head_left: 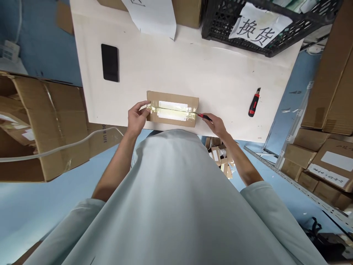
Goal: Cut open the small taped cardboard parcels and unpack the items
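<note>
At the near edge of the white surface, the right hand has its grip closed around a red-and-black cutter, its tip at the right end of a small cardboard box. On the left, the left hand grasps the opposite end of that box, thumb and fingers set against it. The box lies flat between the two hands, slightly angled, its right end a little nearer; a dark line runs lengthwise between two pale strips on its top, and shiny tape shows at both ends. Well to the right of the right hand, a second red-and-black cutter lies on the surface, blade end pointing far. Far and left of the box rests a black phone. Along the far edge stand a brown carton, a white sheet hanging in front of it, and, farther right, a black plastic crate with a handwritten paper on its side. Beyond the surface, a large open carton sits at the left, crossed by a pale cable, while stacked boxes fill the right.
</note>
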`<state>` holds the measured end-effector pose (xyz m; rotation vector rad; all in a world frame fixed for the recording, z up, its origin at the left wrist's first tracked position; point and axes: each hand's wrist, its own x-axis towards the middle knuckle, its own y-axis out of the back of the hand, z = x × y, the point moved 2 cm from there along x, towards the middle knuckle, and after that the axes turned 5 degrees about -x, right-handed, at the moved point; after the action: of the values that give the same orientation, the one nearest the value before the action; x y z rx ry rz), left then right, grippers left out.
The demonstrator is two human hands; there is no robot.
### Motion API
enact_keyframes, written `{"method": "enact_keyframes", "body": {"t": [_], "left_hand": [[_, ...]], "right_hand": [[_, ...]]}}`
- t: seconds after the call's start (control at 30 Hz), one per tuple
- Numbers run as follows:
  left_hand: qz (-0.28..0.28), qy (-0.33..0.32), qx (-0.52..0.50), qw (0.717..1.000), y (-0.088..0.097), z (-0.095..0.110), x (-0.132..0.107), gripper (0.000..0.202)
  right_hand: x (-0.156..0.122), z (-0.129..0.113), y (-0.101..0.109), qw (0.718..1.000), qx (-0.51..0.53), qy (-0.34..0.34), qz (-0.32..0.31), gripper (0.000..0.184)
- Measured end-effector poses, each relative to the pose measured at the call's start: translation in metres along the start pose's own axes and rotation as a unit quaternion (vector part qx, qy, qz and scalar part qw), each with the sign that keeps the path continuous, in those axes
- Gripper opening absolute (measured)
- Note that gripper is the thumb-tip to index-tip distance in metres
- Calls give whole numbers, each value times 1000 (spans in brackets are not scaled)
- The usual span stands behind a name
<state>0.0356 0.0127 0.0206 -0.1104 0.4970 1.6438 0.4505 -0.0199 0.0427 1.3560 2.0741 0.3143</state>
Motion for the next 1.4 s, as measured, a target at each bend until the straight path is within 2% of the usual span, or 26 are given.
{"method": "enact_keyframes", "body": {"t": [0.13, 0.2, 0.37, 0.5, 0.57, 0.67, 0.8, 0.87, 0.9, 1.03, 1.1, 1.27, 1.4], "left_hand": [[34, 6, 27, 999, 25, -7, 7, 49], [39, 2, 39, 998, 34, -8, 10, 47], [68, -23, 84, 994, 52, -13, 17, 37], [80, -30, 129, 988, 62, -20, 25, 33], [60, -32, 138, 988, 59, -22, 28, 34], [9, -24, 136, 990, 40, -22, 31, 37], [-112, 18, 112, 987, 7, -21, 30, 34], [-147, 38, 102, 983, 2, -19, 30, 32], [-145, 44, 94, 984, 4, -17, 32, 31], [-86, 11, 33, 996, 27, 6, 49, 34], [-94, -35, 1, 995, 37, 28, 60, 35], [-225, -126, 3, 966, 37, 86, 83, 36], [-293, -136, 37, 946, 31, 102, 96, 28]], "right_hand": [[13, -31, -33, 994, 55, 81, 39, 52], [17, -47, -48, 991, 61, 94, 67, 53], [14, -67, -68, 986, 44, 16, 161, 58], [9, -84, -79, 985, -4, -15, 169, 64], [9, -98, -81, 984, -15, -28, 174, 65], [11, -123, -76, 979, -42, -27, 198, 63], [14, -158, -58, 971, -108, -13, 214, 58], [14, -172, -51, 964, -164, -42, 208, 56], [12, -179, -48, 958, -191, -58, 207, 55], [0, -206, -50, 942, -227, -102, 225, 55], [-7, -219, -59, 945, -204, -127, 224, 56], [-13, -252, -94, 958, -150, -159, 183, 57], [-12, -277, -116, 959, -147, -185, 154, 60]]}}
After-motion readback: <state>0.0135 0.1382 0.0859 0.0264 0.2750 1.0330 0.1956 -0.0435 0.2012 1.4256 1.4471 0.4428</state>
